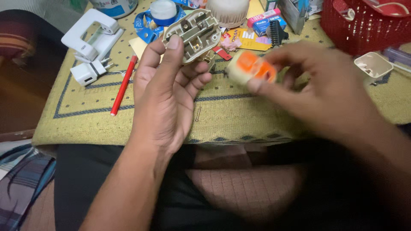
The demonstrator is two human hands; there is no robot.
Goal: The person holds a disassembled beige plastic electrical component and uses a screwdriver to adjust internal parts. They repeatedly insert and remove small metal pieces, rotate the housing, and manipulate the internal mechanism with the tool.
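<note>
Left hand [165, 98], centre frame, fingers clamped on a beige plastic plug housing [192, 36] with its open inside facing up, upper centre. Right hand [317, 92], blurred, centre right, fingers pinch a cream block with orange parts [252, 68] just beside it. Red pen [123, 85] lies left on the yellow woven mat [222, 119].

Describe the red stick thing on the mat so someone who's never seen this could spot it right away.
Start at the yellow woven mat and look to its left half, beside the left hand. Just below the white plug adapter lies a thin red pen, angled diagonally with a white lower tip. It is the only long, slim red thing there.
</note>
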